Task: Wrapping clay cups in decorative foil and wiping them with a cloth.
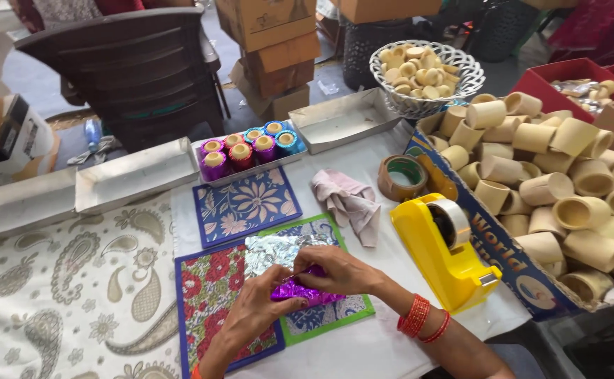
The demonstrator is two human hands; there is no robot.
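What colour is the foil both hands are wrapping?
Shiny purple foil, seen in the head view.

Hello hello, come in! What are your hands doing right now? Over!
Left hand and right hand both gripping a purple foil-wrapped piece. Silver foil sheet lying just beyond. Yellow tape dispenser close on the right, not touching.

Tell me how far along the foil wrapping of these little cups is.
Done: eight foil-wrapped cups sit in a tray. In hand: the left hand and right hand press purple foil around one more. Left: a large box of bare cups remains unwrapped.
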